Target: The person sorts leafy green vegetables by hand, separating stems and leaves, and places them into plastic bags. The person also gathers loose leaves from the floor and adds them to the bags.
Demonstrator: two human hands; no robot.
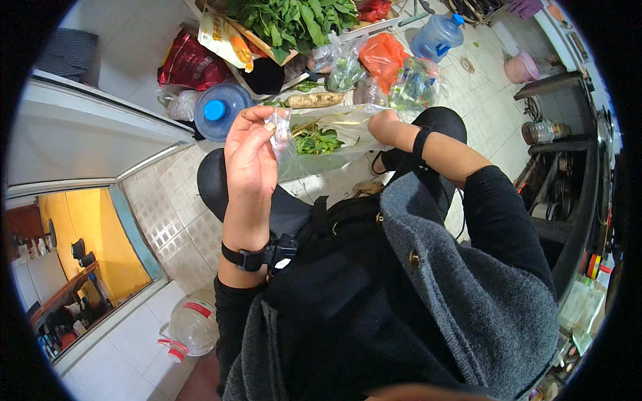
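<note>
A clear plastic bag (321, 163) is stretched between my hands above the tiled floor, level with my knees. Green leaves (317, 140) and some pale stalks show inside it. My left hand (251, 150) pinches the bag's gathered left edge between thumb and fingers. At the bag's other end, my right hand (388, 129) is curled on its edge, its fingertips hidden. Just beyond the bag lies a long pale root, likely a daikon radish (316, 99).
Beyond are a heap of leafy greens (296, 22), a red bag (193, 62), an orange plastic bag (383, 57), a bagged vegetable (416, 85) and two blue water jugs (223, 125), (437, 37). Dark shelving (562, 225) stands right; a large plastic bottle (193, 326) is behind left.
</note>
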